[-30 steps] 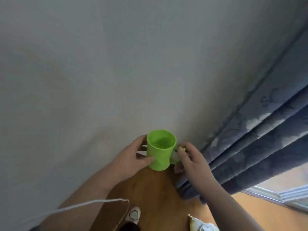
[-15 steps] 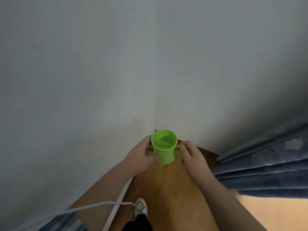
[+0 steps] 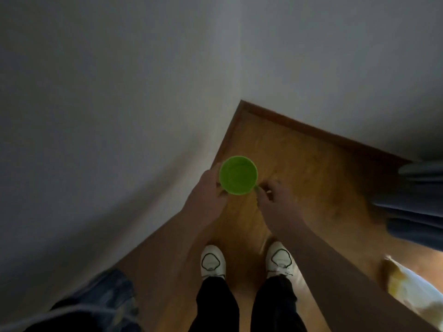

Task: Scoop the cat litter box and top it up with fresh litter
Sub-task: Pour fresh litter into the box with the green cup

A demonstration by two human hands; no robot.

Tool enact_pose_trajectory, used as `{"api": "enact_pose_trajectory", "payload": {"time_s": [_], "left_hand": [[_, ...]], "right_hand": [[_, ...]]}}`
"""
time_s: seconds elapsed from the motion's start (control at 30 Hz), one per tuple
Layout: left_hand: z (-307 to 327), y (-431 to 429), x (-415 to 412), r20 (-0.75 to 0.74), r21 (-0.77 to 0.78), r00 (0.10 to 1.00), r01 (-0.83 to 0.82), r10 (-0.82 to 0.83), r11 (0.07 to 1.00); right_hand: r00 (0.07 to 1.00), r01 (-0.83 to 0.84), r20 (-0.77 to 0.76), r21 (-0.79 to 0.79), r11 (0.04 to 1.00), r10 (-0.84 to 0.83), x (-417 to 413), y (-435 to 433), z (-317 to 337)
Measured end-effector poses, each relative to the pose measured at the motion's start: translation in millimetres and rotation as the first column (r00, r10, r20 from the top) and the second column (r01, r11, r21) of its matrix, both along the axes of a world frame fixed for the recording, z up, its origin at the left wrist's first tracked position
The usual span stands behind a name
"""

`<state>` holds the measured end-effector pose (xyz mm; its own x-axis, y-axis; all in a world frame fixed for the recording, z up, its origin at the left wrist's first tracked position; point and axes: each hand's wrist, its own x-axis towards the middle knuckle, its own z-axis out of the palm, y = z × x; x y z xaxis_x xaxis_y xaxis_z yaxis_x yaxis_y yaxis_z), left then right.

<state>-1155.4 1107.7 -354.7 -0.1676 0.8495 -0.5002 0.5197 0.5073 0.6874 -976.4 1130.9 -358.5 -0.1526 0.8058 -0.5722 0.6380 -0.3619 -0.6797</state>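
Cradling the green cup (image 3: 238, 175), left hand (image 3: 207, 195) wraps its wall, right hand (image 3: 275, 202) pinches the four-o'clock handle (image 3: 255, 187); best kept level.

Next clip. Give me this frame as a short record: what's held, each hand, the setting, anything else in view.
held item: green cup, upright, opening toward the camera
left hand: wrapped round the cup's side
right hand: fingers curled at the cup's small handle
cup contents: cannot tell
setting: wooden floor in a corner of pale walls
also in view: blue curtain at right; white shoes; light bag at lower right
litter box: not in view
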Motion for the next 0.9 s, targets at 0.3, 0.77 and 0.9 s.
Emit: {"api": "enact_pose_trajectory", "payload": {"time_s": [0.3, 0.77, 0.9], "left_hand": [[-282, 14, -5, -0.021, -0.166, 0.991, -0.133, 0.132, 0.977], [-260, -7, -14, -0.046, -0.404, 0.997, -0.079, 0.066, 0.911], [-171, -12, -7, -0.094, -0.382, 0.995, 0.004, -0.043, 0.924]], "right_hand": [[0.989, -0.130, 0.062, -0.088, 0.988, 0.136, -22, 20, -299], [0.970, -0.130, 0.167, -0.271, 0.954, 0.179, -26, 25, -313], [0.972, -0.103, 0.181, -0.240, 0.965, 0.149, -10, 22, -219]]}}
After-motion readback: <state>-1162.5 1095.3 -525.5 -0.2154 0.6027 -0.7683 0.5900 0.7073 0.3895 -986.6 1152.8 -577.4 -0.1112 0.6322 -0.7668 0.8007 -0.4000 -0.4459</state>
